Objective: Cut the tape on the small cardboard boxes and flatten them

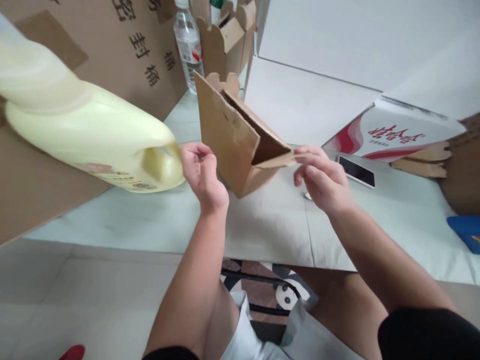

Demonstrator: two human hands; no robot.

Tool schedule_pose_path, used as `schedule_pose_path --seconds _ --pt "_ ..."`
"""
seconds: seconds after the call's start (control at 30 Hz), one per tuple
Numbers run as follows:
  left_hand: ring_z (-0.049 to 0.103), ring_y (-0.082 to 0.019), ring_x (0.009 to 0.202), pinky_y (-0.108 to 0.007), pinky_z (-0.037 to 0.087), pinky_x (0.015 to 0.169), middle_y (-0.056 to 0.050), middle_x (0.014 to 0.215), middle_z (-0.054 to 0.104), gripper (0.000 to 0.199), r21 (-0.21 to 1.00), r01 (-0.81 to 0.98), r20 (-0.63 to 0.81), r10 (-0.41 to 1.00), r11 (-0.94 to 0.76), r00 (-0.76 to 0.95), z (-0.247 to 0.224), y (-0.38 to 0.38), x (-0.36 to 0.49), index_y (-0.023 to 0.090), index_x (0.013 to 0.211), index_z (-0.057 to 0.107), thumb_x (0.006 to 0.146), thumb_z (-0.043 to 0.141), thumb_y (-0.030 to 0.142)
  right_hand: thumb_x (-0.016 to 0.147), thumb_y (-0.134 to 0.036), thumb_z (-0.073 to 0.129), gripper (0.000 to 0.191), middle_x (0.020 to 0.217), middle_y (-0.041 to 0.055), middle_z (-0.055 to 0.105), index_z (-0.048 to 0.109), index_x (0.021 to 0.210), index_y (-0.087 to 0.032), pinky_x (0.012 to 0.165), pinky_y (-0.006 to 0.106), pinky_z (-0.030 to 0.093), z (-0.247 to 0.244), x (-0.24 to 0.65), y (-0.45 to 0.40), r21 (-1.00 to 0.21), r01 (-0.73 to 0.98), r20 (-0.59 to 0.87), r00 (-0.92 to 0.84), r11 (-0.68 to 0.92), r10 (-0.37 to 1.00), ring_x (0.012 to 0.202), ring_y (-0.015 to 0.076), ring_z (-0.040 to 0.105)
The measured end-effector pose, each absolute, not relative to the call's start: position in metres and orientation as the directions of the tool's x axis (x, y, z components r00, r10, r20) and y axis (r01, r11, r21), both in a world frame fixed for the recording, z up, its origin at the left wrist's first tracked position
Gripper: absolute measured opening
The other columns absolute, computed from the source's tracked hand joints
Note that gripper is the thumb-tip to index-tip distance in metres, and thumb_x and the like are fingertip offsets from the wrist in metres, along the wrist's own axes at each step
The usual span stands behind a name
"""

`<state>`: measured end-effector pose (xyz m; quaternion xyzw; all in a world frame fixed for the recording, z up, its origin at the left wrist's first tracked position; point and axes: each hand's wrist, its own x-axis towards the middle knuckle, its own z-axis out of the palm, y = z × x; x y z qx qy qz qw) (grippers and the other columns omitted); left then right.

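Note:
A brown cardboard box (232, 150) stands on the pale green cloth, its top partly open with flaps raised. My right hand (324, 180) is at its right corner, fingertips pinching the edge of a flap. To the left of the box is my left hand (204, 175), with thumb and fingers curled together; whatever may be between them is too small to make out. A big pale yellow bottle (112, 130) leans in from the left, its end close beside my left hand. Below my right hand lies a small white object (308, 196), partly covered.
A clear water bottle (187, 45) and another cardboard box (228, 42) stand behind. Large cartons (112, 50) rise at the left, and white boxes (300, 100) at the back right. A phone (356, 171), folded cardboard (423, 160) and a blue object (467, 230) lie at the right.

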<state>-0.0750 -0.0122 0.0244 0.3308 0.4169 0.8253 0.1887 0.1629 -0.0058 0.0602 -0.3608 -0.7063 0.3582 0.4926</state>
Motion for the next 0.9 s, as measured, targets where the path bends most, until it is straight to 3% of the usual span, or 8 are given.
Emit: schedule_pose_path --seconds 0.13,0.2,0.27,0.37,0.43,0.57,0.73,0.9 --pt "0.061 -0.023 0.108 -0.037 0.05 0.094 -0.006 0.111 0.063 0.027 0.846 -0.084 0.303 0.603 -0.527 -0.738 0.023 -0.002 -0.065 0.025 0.104 0.062 0.082 0.065 0.039 0.099 -0.047 0.069 0.032 0.076 0.0057 0.07 0.085 0.081 -0.025 0.054 0.036 0.055 0.067 0.207 -0.064 -0.848 0.045 0.52 -0.114 0.528 0.846 0.056 0.0163 0.061" --pt "0.064 -0.025 0.115 -0.04 0.052 0.097 -0.008 0.12 0.068 0.039 0.82 -0.221 0.287 0.713 -0.528 -0.639 0.028 -0.001 -0.057 0.024 0.114 0.064 0.083 0.064 0.047 0.102 -0.042 0.064 0.039 0.076 0.0063 0.073 0.08 0.072 -0.024 0.057 0.035 0.054 0.067 0.22 -0.084 -0.839 0.092 0.535 -0.038 0.536 0.844 0.061 0.0172 0.065" --pt "0.067 -0.026 0.115 -0.041 0.052 0.102 -0.009 0.113 0.074 0.042 0.806 -0.293 0.316 0.792 -0.515 -0.522 0.035 -0.003 -0.048 0.021 0.109 0.068 0.083 0.064 0.053 0.104 -0.037 0.063 0.038 0.082 0.0053 0.075 0.074 0.071 -0.023 0.068 0.034 0.055 0.064 0.227 -0.096 -0.843 0.183 0.518 0.021 0.506 0.855 0.072 0.0177 0.069" --pt "0.07 -0.026 0.105 -0.045 0.053 0.103 -0.01 0.102 0.077 0.036 0.79 -0.246 0.408 0.78 -0.562 -0.474 0.041 -0.008 -0.037 0.018 0.092 0.072 0.085 0.059 0.052 0.102 -0.042 0.068 0.019 0.087 0.0013 0.073 0.069 0.09 -0.027 0.072 0.033 0.054 0.059 0.232 -0.102 -0.855 0.222 0.492 0.06 0.469 0.868 0.077 0.017 0.067" --pt "0.069 -0.027 0.101 -0.048 0.053 0.104 -0.011 0.097 0.075 0.034 0.785 -0.221 0.436 0.769 -0.579 -0.467 0.042 -0.009 -0.033 0.019 0.083 0.071 0.085 0.054 0.049 0.1 -0.048 0.068 0.019 0.084 0.0 0.068 0.067 0.097 -0.029 0.068 0.033 0.052 0.056 0.236 -0.101 -0.834 0.239 0.518 0.024 0.498 0.855 0.073 0.0165 0.063" --pt "0.067 -0.029 0.103 -0.053 0.052 0.105 -0.012 0.097 0.071 0.03 0.771 -0.274 0.42 0.782 -0.576 -0.461 0.04 -0.007 -0.029 0.019 0.08 0.068 0.083 0.046 0.04 0.103 -0.038 0.061 0.026 0.087 0.0034 0.061 0.073 0.083 -0.025 0.069 0.035 0.052 0.052 0.25 -0.098 -0.686 0.406 0.589 -0.177 0.604 0.788 0.077 0.017 0.06" --pt "0.067 -0.027 0.095 -0.048 0.055 0.095 -0.01 0.092 0.067 0.035 0.771 -0.349 0.363 0.818 -0.533 -0.447 0.042 -0.003 -0.021 0.02 0.082 0.064 0.084 0.042 0.046 0.104 -0.045 0.056 0.034 0.098 0.007 0.056 0.081 0.125 -0.035 0.076 0.043 0.054 0.044 0.267 -0.097 -0.606 0.544 0.607 -0.155 0.58 0.779 0.092 0.0239 0.06" --pt "0.069 -0.024 0.091 -0.042 0.057 0.091 -0.01 0.088 0.074 0.036 0.697 -0.442 0.35 0.806 -0.565 -0.478 0.046 -0.005 -0.012 0.017 0.076 0.071 0.085 0.043 0.039 0.102 -0.063 0.052 0.058 0.099 0.0078 0.065 0.058 0.155 -0.042 0.082 0.049 0.057 0.028 0.271 -0.104 -0.79 0.454 0.416 -0.095 0.412 0.904 0.09 0.0279 0.062"
